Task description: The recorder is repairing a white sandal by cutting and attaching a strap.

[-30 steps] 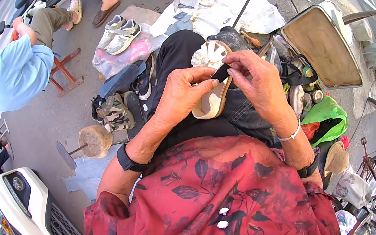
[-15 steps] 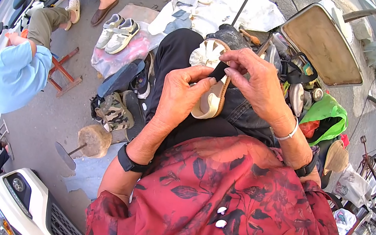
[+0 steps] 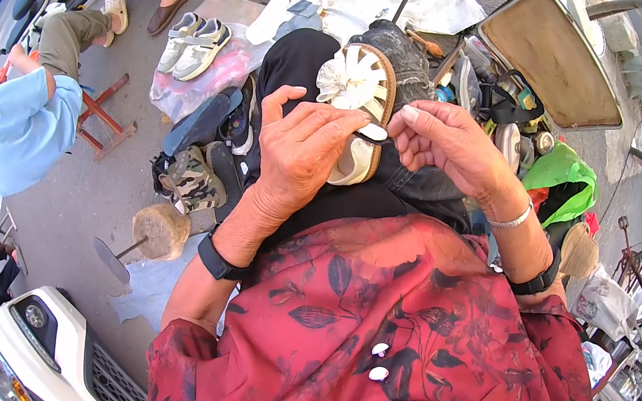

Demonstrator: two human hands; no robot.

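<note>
A white sandal (image 3: pixel 354 162) with a large pleated flower (image 3: pixel 347 77) and a tan sole edge lies across my lap. My left hand (image 3: pixel 295 149) is closed in a pinch over it, gripping the sandal's strap, whose white, dark-edged tip (image 3: pixel 372 132) sticks out past the fingers. Just right of that tip, my right hand (image 3: pixel 453 148) hovers apart from the strap. Its thumb and fingers are drawn together, and whatever may be between them is too small to make out.
Grey-and-white sneakers (image 3: pixel 196 48) sit on plastic at the left, near a camouflage shoe (image 3: pixel 201 183) and a wooden block (image 3: pixel 161 230). At the right lie assorted tools and a green bag (image 3: pixel 565 184), below a tan padded board (image 3: pixel 553 57). A person in light blue (image 3: pixel 20 129) sits at far left.
My right hand has come off the strap and moved slightly right and down. My left hand still pinches the strap, now turned from its black face to a white tip.
</note>
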